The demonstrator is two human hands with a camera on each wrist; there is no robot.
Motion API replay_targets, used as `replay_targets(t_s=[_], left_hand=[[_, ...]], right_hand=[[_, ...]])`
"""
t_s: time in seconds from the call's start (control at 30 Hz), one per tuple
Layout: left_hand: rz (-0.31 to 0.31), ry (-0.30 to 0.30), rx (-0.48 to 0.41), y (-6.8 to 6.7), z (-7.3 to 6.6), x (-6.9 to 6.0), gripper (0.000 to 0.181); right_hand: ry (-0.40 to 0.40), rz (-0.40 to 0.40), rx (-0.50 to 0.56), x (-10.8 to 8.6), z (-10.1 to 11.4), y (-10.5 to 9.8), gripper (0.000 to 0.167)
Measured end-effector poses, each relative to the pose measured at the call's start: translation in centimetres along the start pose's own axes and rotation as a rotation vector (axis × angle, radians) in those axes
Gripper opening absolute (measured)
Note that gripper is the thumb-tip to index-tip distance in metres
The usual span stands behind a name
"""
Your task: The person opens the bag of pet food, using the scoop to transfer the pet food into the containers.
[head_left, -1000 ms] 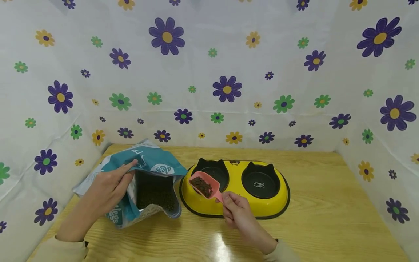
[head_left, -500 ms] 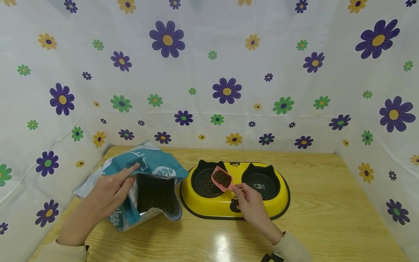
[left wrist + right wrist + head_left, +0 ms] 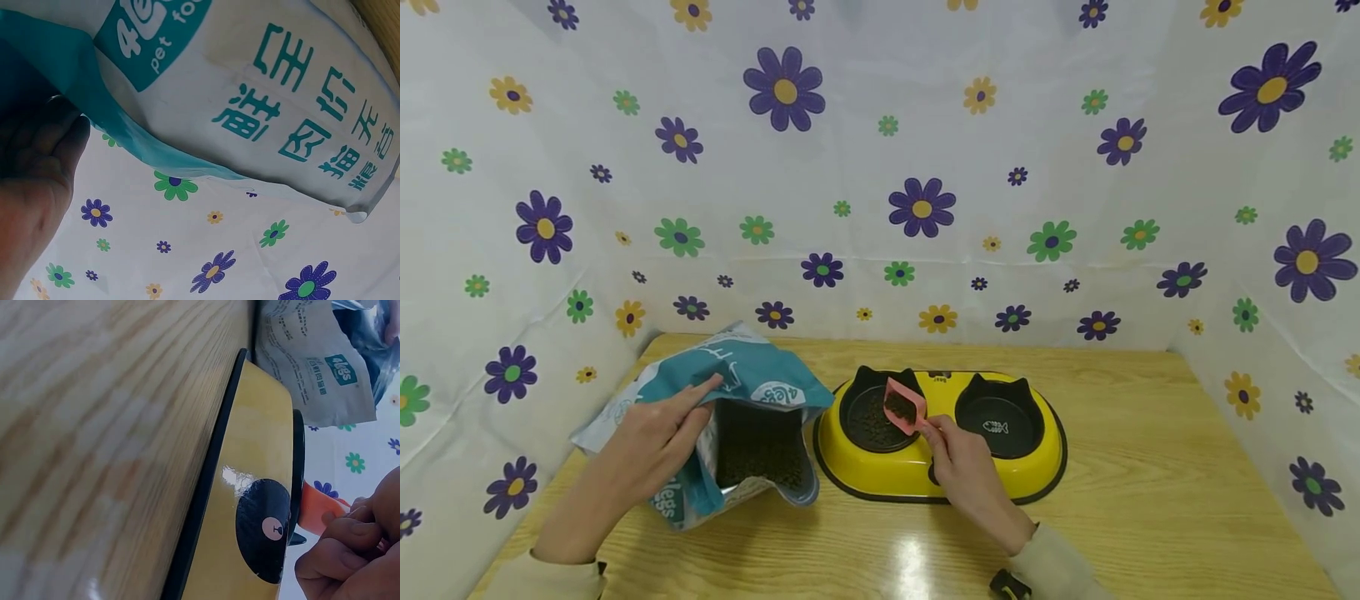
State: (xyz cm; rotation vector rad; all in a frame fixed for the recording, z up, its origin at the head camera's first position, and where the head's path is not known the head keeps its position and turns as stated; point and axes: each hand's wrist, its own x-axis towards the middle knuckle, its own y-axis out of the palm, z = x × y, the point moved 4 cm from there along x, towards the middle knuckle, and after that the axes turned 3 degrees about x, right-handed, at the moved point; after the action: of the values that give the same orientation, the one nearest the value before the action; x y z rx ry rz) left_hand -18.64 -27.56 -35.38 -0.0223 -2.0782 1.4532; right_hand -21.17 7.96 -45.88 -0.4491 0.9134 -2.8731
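Note:
In the head view, my right hand [image 3: 966,471] grips the handle of a small pink scoop [image 3: 904,407]. Brown kibble lies in the scoop, which is tilted over the left black bowl [image 3: 857,425]. Loose kibble also covers part of that bowl's bottom. My left hand [image 3: 651,433] holds the top edge of a teal and white pet food bag [image 3: 752,367], whose mouth gapes toward me with kibble inside. The left wrist view shows the fingers [image 3: 53,144] at the bag's teal edge. In the right wrist view, the scoop [image 3: 317,509] is partly hidden behind curled fingers.
Both bowls sit in a yellow stand [image 3: 880,475] with a black base rim. The right black bowl [image 3: 1000,425] shows a white fishbone print. A wooden table [image 3: 1150,467] extends around the stand, and a flowered cloth [image 3: 850,150] encloses the back and sides.
My right hand has moved the scoop rightward from the bowl's left edge to its right side. The scoop has tipped further and holds less kibble. The left hand and bag stay nearly still.

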Motion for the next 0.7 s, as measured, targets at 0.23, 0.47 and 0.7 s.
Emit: replay_targets(t_s=[0.23,0.47,0.7], left_hand=[[0.004,-0.001,-0.009,0.00,0.08,-0.05,0.038],[-0.001,0.002,-0.003,-0.06,0.01,0.00,0.037],[0.010,-0.006,-0.005,0.01,-0.03,-0.08,0.037]], right_hand=[[-0.081,-0.030,-0.070,0.14,0.36,0.17,0.010],[-0.114,-0.043,-0.151,0.21,0.49,0.13,0.006],[-0.125,-0.049,-0.181,0.06,0.60,0.10,0.007]])
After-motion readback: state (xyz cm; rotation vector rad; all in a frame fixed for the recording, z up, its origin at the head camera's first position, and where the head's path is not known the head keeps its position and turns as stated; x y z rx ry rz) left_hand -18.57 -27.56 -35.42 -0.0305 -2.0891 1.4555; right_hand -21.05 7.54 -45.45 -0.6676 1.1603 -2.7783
